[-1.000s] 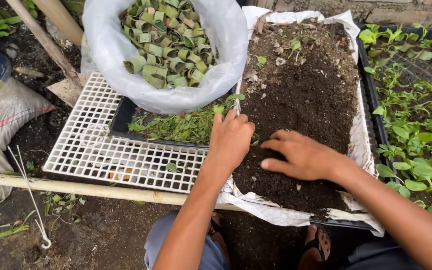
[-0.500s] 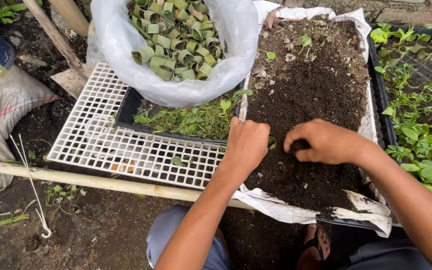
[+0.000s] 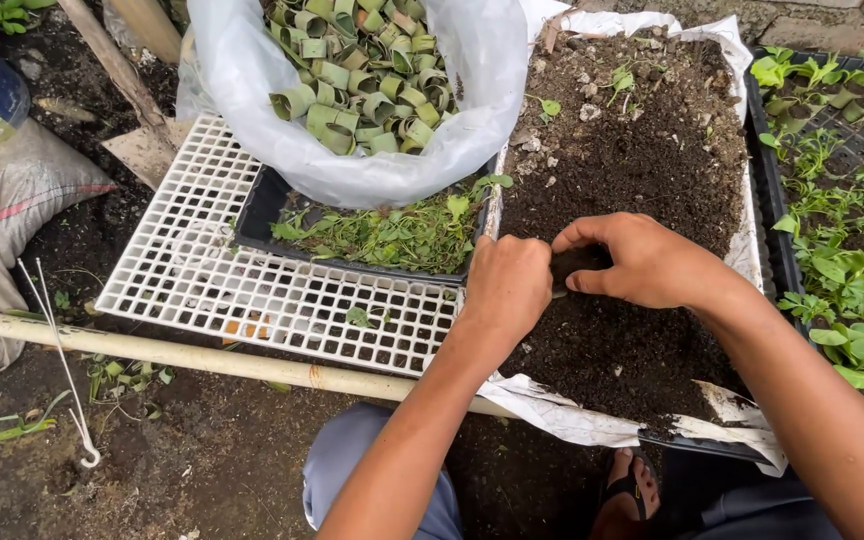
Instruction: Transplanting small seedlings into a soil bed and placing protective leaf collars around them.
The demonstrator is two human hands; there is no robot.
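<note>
Meeting over soil tray (image 3: 742, 130): left hand (image 3: 505, 290) and right hand (image 3: 642, 262), both curled tight on small dark pot (image 3: 577, 262) held between them just above soil (image 3: 642, 150). Left fingers folded under; right thumb and fingers pinch pot from right. Left of tray: white grid (image 3: 202, 270) carrying black tray of seedlings (image 3: 392, 235). Plastic bag (image 3: 252, 90) of green leaf rolls (image 3: 362, 80) behind. Bamboo pole (image 3: 152, 350) in front. Seedling bed (image 3: 842, 230) at right.

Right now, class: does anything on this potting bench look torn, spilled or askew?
Yes. The white liner under the soil is torn and ragged at its near edge. A few loose seedlings lie on the white grid tray.
</note>
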